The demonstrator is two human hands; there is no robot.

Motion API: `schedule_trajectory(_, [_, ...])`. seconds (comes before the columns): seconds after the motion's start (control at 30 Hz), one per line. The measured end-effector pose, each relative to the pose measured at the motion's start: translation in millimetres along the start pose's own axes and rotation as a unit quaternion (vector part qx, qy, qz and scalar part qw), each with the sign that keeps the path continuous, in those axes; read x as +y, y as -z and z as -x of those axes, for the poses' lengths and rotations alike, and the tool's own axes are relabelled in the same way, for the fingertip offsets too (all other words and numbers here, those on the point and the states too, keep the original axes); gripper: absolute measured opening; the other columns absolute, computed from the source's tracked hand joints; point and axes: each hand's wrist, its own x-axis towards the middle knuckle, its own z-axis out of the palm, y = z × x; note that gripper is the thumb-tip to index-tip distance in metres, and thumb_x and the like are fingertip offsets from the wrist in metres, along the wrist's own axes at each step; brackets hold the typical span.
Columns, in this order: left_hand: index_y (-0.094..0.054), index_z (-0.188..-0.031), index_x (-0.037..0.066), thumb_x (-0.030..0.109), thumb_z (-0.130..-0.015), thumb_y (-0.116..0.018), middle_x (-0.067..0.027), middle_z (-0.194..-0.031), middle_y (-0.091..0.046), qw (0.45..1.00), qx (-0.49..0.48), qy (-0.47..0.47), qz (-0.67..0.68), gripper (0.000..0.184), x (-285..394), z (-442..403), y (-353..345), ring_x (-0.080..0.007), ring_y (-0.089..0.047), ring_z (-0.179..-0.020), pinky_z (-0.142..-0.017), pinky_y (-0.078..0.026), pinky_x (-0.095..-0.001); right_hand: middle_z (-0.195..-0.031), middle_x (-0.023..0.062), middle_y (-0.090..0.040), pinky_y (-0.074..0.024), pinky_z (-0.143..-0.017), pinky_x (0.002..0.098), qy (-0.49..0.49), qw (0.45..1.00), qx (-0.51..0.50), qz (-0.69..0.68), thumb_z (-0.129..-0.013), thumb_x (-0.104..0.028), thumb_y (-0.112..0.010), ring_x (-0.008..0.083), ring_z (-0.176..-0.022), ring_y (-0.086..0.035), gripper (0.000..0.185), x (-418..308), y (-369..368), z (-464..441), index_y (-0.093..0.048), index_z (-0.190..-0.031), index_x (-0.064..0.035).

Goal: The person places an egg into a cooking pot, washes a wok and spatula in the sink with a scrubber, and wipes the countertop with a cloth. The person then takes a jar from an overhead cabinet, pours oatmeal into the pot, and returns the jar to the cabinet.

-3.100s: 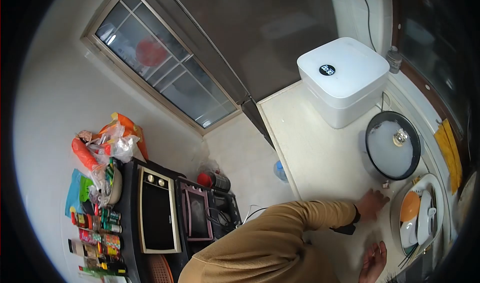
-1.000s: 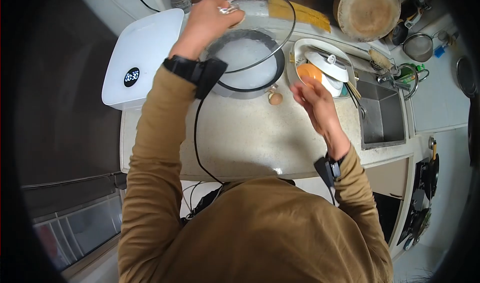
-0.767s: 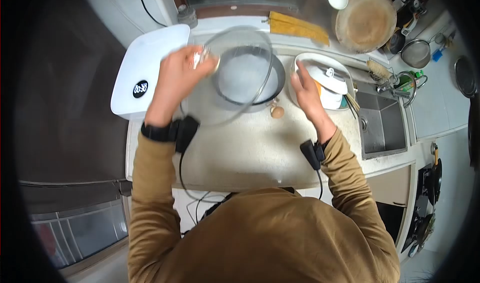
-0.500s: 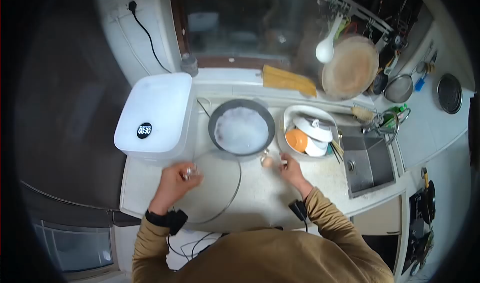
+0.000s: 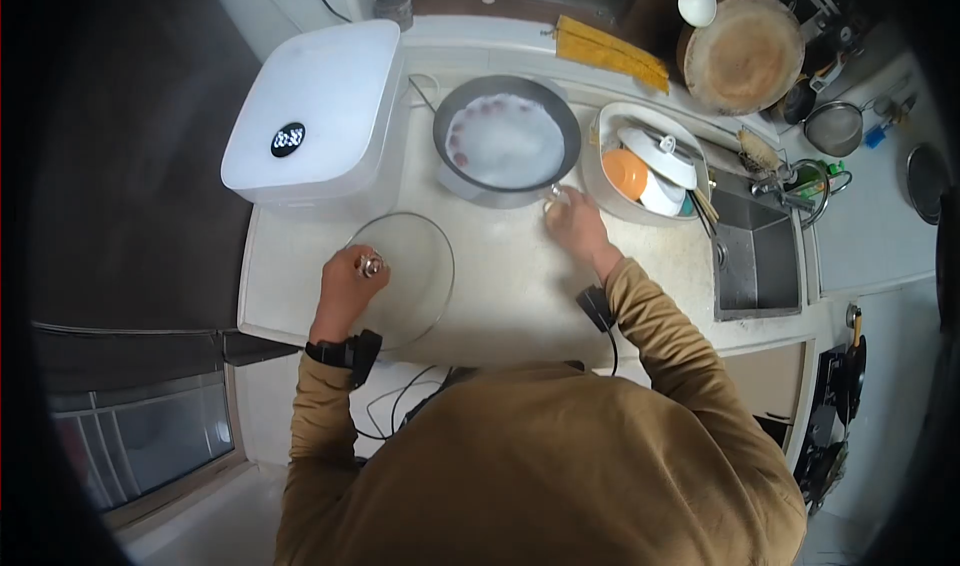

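If your left hand (image 5: 347,284), clamped on the knob (image 5: 370,266), slackens, the glass lid (image 5: 420,271) could drop; whether your right hand (image 5: 580,230) grips is unclear.

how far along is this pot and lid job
Done: the pot is uncovered. In hand: the left hand grips the knob of the lid over the counter; the right hand is beside the pot, its hold unclear. Left, it seems: letting go of the lid.
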Motion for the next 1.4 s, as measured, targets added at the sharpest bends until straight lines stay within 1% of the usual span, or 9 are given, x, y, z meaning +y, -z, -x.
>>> schedule_trajectory(0.27, [-0.064,-0.091,0.000,0.014,-0.068,-0.074,-0.0161,-0.082,-0.063,0.997,0.000,-0.034,-0.062,0.028,-24,7,-15,-0.0311,-0.062,-0.078,-0.069,-0.049,-0.0381,-0.119,0.0209,-0.051,-0.0473,-0.089,0.0428,-0.093,0.995,0.010,0.041,-0.070,-0.031,-0.076,0.0366,-0.111,-0.052,0.069,-23,5,3,-0.046,-0.124,-0.0012])
schedule_trajectory(0.6, [-0.063,-0.094,0.005,0.008,-0.067,-0.070,-0.0161,-0.083,-0.059,0.994,-0.001,-0.071,-0.088,0.028,-37,8,-27,-0.0352,-0.059,-0.078,-0.070,-0.049,-0.0418,-0.104,0.0209,-0.059,-0.0500,-0.084,0.0421,-0.077,0.996,0.035,0.020,-0.068,-0.028,-0.078,0.0384,-0.094,-0.060,0.052,2,-16,-1,-0.058,-0.107,0.0007])
schedule_trajectory(0.7, [-0.062,-0.095,0.004,0.007,-0.067,-0.070,-0.0164,-0.084,-0.059,0.993,-0.006,-0.075,-0.095,0.030,-46,6,-31,-0.0357,-0.058,-0.080,-0.071,-0.049,-0.0419,-0.098,0.0187,-0.063,-0.0516,-0.079,0.0392,-0.057,0.998,0.032,-0.008,-0.070,-0.025,-0.078,0.0336,-0.085,-0.063,0.051,0,1,17,-0.058,-0.108,0.0013])
schedule_trajectory(0.8, [-0.062,-0.097,0.004,0.008,-0.066,-0.071,-0.0167,-0.087,-0.059,0.992,-0.014,-0.069,-0.104,0.032,-47,4,-31,-0.0361,-0.058,-0.083,-0.073,-0.049,-0.0417,-0.098,0.0140,-0.064,-0.0514,-0.075,0.0334,-0.106,0.980,-0.007,-0.170,-0.072,-0.022,-0.079,0.0228,-0.080,-0.062,0.052,-18,30,40,-0.058,-0.113,0.0012])
schedule_trajectory(0.9, [-0.061,-0.102,0.004,0.009,-0.066,-0.073,-0.0166,-0.091,-0.059,0.992,-0.032,-0.056,-0.108,0.038,-45,5,-28,-0.0358,-0.059,-0.086,-0.075,-0.049,-0.0413,-0.098,0.0076,-0.064,-0.0496,-0.072,0.0261,-0.019,0.964,0.003,-0.264,-0.073,-0.016,-0.080,0.0118,-0.076,-0.057,0.053,-23,47,46,-0.056,-0.118,-0.0001])
schedule_trajectory(1.07, [-0.058,-0.113,0.004,0.014,-0.069,-0.076,-0.0157,-0.101,-0.061,0.965,0.050,-0.130,-0.224,0.049,7,-8,-25,-0.0333,-0.061,-0.090,-0.077,-0.050,-0.0404,-0.105,0.0090,-0.061,-0.0497,-0.075,0.0255,0.042,0.949,-0.003,-0.314,-0.075,-0.014,-0.079,0.0124,-0.083,-0.058,0.063,-48,72,49,-0.048,-0.127,0.0012])
schedule_trajectory(1.17, [-0.059,-0.114,0.003,0.018,-0.073,-0.076,-0.0150,-0.101,-0.062,0.983,0.040,-0.174,-0.031,0.048,60,-27,-36,-0.0294,-0.062,-0.088,-0.077,-0.051,-0.0382,-0.111,0.0090,-0.059,-0.0495,-0.077,0.0260,0.061,0.946,-0.009,-0.317,-0.077,-0.014,-0.078,0.0133,-0.089,-0.058,0.067,-53,76,47,-0.043,-0.132,0.0007])
schedule_trajectory(1.23, [-0.059,-0.113,0.003,0.022,-0.077,-0.075,-0.0143,-0.096,-0.064,0.988,-0.078,-0.095,0.096,0.043,91,-29,-48,-0.0256,-0.062,-0.085,-0.075,-0.051,-0.0347,-0.112,0.0084,-0.059,-0.0492,-0.078,0.0264,0.056,0.944,-0.011,-0.324,-0.077,-0.014,-0.078,0.0135,-0.090,-0.057,0.068,-50,75,48,-0.043,-0.134,-0.0010])
schedule_trajectory(1.4, [-0.059,-0.114,0.002,0.023,-0.079,-0.073,-0.0140,-0.096,-0.065,0.977,-0.146,-0.132,0.086,0.043,95,-23,-89,-0.0217,-0.062,-0.083,-0.074,-0.051,-0.0329,-0.105,0.0099,-0.061,-0.0482,-0.082,0.0295,0.024,0.972,-0.023,-0.231,-0.072,-0.010,-0.080,0.0165,-0.089,-0.058,0.074,-31,51,59,-0.042,-0.135,-0.0043])
